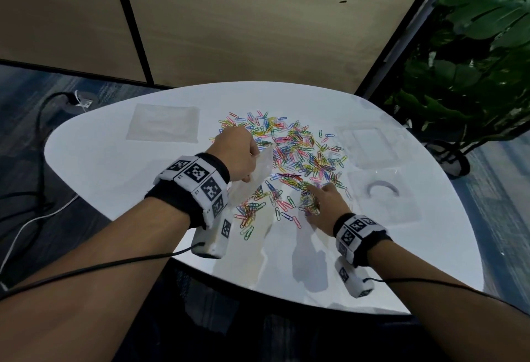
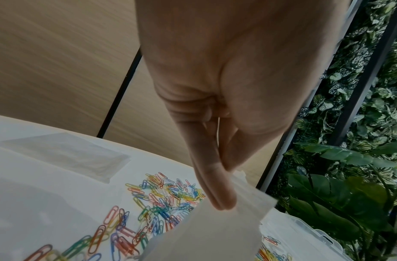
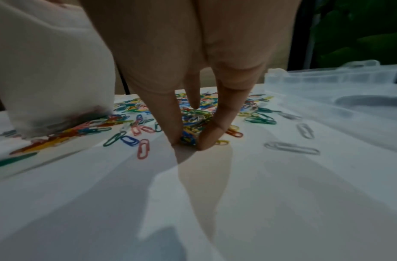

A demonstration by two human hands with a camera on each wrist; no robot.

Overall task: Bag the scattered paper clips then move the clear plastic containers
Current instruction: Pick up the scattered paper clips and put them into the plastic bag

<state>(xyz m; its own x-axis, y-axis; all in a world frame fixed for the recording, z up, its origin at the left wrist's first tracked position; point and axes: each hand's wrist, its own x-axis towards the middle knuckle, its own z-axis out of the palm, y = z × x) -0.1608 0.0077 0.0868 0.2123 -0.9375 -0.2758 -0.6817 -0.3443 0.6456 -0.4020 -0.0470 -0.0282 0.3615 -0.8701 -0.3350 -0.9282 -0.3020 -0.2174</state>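
Several coloured paper clips lie scattered across the middle of the white table. My left hand pinches the top edge of a translucent plastic bag, which hangs down to the table with some clips showing through its lower part. In the left wrist view the fingers pinch the bag. My right hand is down on the table, thumb and fingers pinching a small bunch of clips. Two clear plastic containers sit at the right.
A second flat clear bag lies at the table's back left. A leafy plant stands beyond the right edge. Cables run over the floor to the left. Wood wall panels rise behind the table.
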